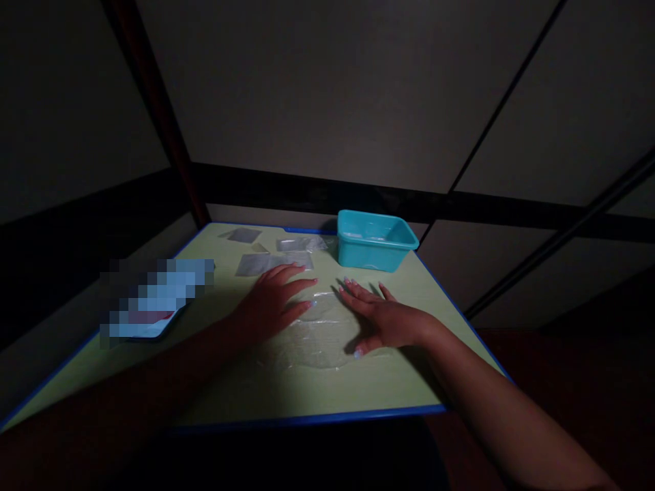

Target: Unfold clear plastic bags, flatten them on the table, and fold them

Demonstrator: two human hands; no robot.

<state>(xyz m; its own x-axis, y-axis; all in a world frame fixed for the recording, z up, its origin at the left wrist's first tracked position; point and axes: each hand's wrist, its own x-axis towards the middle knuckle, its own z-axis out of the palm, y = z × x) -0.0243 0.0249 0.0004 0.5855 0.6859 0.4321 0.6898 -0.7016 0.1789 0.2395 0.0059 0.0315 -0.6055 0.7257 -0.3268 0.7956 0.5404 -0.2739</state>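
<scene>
Count: one teal bin seen, on one bench. Left of bin: one clear crinkled packet; at least two flat grey pieces, exact count blocked by overlap. Farther left: one pixelated light-blue item. In front of bin: clear film, layers not countable.

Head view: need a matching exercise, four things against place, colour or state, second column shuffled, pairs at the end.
Things:
1. basket
2. table edging
3. clear plastic
4. round-cornered item

Descriptions:
A. left side, partly pixelated
B. dark blue strip
C. teal, toward the back right
D. lying flat, see-through, below picture centre

Pairs: 1-C, 2-B, 3-D, 4-A
</scene>
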